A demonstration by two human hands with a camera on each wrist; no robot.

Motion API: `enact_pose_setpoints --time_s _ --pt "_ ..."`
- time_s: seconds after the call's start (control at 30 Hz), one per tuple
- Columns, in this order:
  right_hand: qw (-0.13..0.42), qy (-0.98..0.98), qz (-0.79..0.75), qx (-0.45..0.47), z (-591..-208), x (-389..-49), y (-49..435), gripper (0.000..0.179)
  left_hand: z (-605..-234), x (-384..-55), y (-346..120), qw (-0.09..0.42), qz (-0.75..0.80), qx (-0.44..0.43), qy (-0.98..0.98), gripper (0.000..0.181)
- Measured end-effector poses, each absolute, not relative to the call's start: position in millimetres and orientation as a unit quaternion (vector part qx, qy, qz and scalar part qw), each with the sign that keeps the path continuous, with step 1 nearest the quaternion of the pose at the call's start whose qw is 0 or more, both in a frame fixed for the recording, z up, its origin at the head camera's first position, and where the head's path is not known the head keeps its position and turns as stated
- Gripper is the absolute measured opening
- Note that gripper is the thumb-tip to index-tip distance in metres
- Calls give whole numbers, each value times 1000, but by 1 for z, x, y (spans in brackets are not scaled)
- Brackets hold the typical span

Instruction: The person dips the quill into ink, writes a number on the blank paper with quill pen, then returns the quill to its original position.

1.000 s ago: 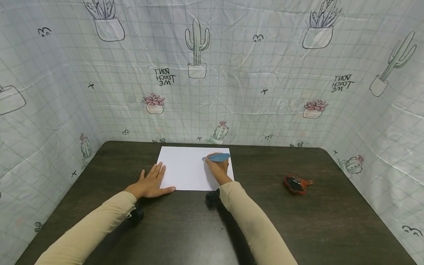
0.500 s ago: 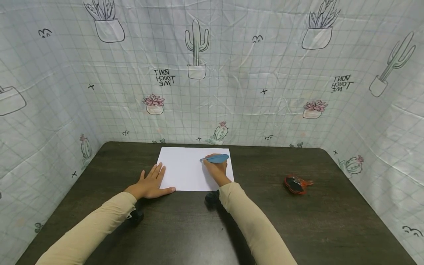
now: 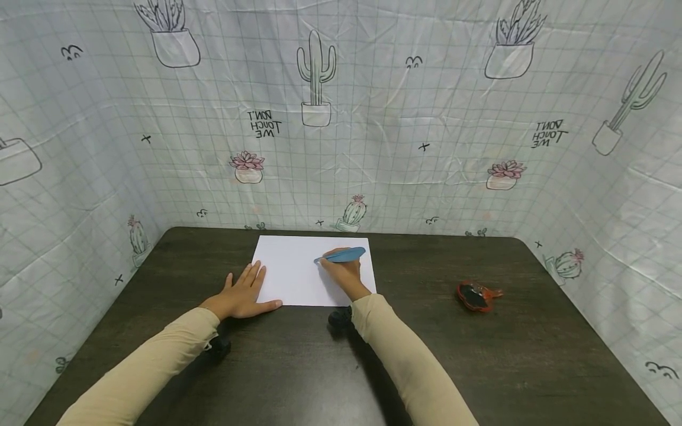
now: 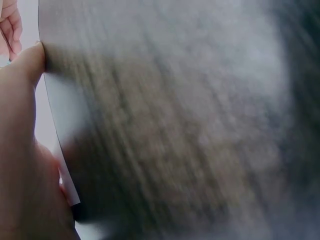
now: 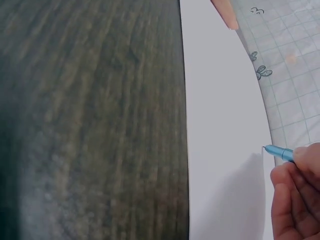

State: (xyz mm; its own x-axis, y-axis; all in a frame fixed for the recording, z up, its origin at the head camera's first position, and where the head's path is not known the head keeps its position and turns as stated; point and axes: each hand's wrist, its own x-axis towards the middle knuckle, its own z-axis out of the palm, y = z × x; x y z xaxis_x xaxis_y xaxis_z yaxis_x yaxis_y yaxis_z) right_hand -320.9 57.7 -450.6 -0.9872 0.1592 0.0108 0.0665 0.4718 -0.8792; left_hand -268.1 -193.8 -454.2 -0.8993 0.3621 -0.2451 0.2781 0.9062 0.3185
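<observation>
A sheet of white paper [image 3: 288, 278] lies flat near the table's far edge. My left hand [image 3: 242, 297] rests spread over its left edge, with the thumb along the near edge. My right hand [image 3: 346, 275] pinches a blue pen [image 3: 345, 255] with a broad, feather-shaped upper part. In the right wrist view the pen's tip [image 5: 270, 148] meets the paper. A faint thin line runs from the tip there; I cannot tell whether it is ink or a shadow edge. The left wrist view shows the left thumb [image 4: 32, 60] at the paper's edge.
On the dark wooden table [image 3: 288, 367], to the right, lies a small orange-red thing with a black face [image 3: 476, 296]. A white cloth [image 3: 405, 189] printed with cacti and a grid stands around the table's back and sides. Black wrist gear [image 3: 338, 318] sits under the right sleeve.
My right hand has moved slightly left across the paper with the pen, whose tip now points a little lower. My left hand and the paper have stayed in place.
</observation>
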Motion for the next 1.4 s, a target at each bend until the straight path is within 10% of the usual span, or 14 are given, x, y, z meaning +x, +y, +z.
enact_pose_setpoints --time_s 1.4 --pt "-48 -835 539 104 -440 -301 86 10 -451 -265 -191 154 137 162 965 105"
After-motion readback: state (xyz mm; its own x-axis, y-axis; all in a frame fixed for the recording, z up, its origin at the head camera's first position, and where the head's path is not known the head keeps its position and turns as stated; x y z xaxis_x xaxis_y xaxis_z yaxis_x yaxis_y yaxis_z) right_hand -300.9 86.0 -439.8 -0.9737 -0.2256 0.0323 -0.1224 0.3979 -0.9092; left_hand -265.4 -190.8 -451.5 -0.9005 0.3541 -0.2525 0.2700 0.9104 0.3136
